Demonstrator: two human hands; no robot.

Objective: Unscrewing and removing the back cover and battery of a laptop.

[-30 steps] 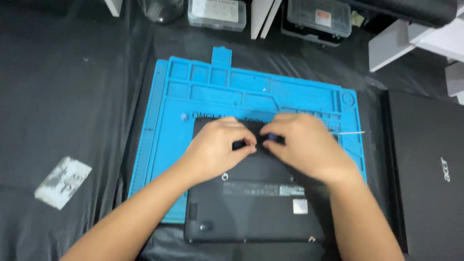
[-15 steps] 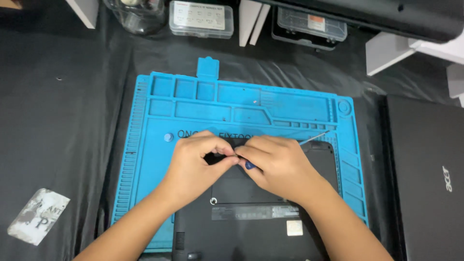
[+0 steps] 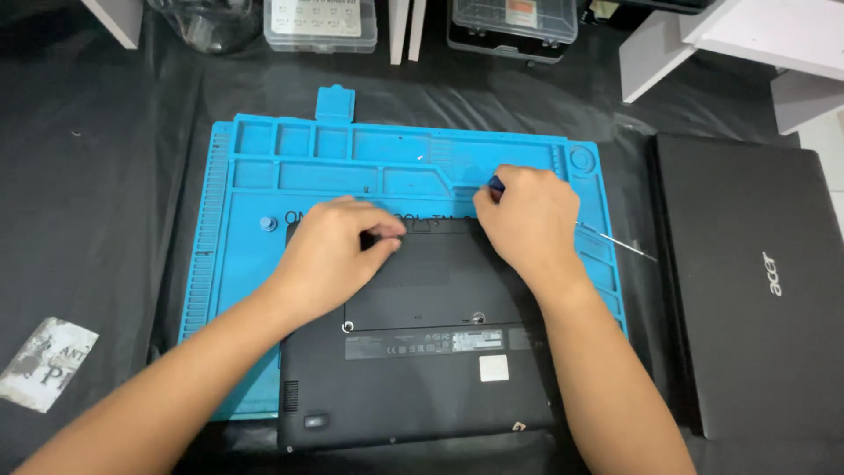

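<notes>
Pressing left hand [image 3: 338,251], right hand [image 3: 527,220], laptop edge [image 3: 422,352]

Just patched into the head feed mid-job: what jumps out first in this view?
The bright blue repair mat dominates the middle of the black-covered table, with a black laptop lying bottom-up on it. Both hands meet at the laptop's far edge: the left hand presses on the base panel, and the right hand grips a small blue-handled tool. A second, closed black laptop lies to the right, off the mat.
</notes>
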